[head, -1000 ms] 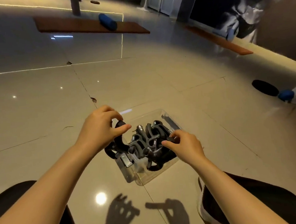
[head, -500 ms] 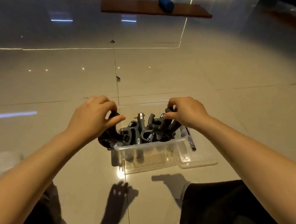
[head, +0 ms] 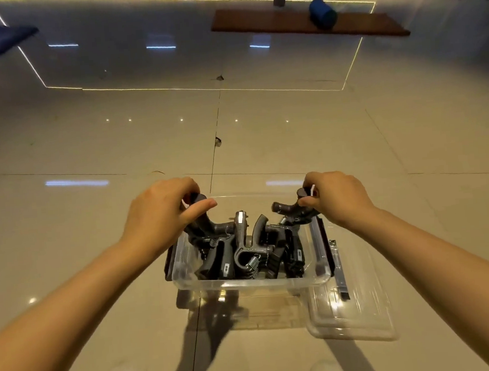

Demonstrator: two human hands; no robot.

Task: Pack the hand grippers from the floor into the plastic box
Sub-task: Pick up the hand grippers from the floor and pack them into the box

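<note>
Both hands are up over the plastic box [head: 251, 284], set well apart. The left hand [head: 160, 217] grips the handle of a hand gripper [head: 201, 227] at the box's left end; the right hand [head: 335, 197] pinches another hand gripper [head: 293, 211] at the right end. Between them, more grippers [head: 256, 251] lie piled inside. The clear lid [head: 352, 312] sits below the right hand.

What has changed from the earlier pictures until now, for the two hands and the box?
The clear plastic box now appears lifted off the floor. The left hand and right hand still grip black hand grippers at its sides. The clear lid stays on the floor.
</note>
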